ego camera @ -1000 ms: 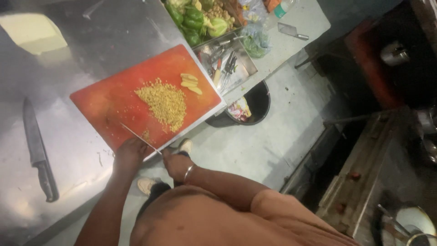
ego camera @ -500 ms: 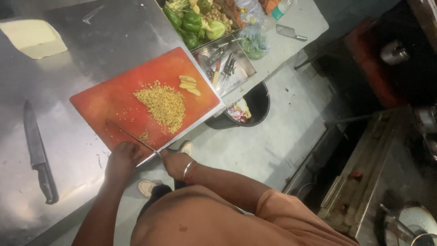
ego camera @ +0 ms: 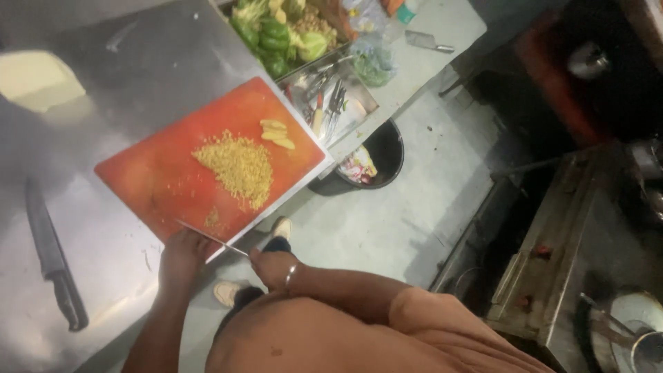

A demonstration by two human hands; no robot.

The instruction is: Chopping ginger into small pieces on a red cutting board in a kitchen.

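Observation:
A red cutting board point(ego camera: 159, 179) lies on the steel counter point(ego camera: 110, 269). It carries a pile of finely chopped yellow bits point(ego camera: 238, 166) and a few pale slices point(ego camera: 275, 133). At the board's near edge my right hand point(ego camera: 273, 266), with a bangle on the wrist, grips the handle of a thin knife point(ego camera: 210, 237). The blade points left across the board's corner. My left hand point(ego camera: 183, 257) sits right at the blade, its fingers curled against it. A small smear of chopped bits point(ego camera: 213, 217) lies beside the blade.
A black-handled knife point(ego camera: 52, 262) lies on the counter at left, and a pale yellow block point(ego camera: 38, 79) at the far left. Trays of green vegetables point(ego camera: 276, 34) and utensils point(ego camera: 331, 103) stand beyond the board. A black bin point(ego camera: 376, 155) and a stove point(ego camera: 552, 242) are on the floor to the right.
Both hands stay at the board's near edge with the knife between them. The blade has dropped slightly off the board toward me, and the view has shifted a little.

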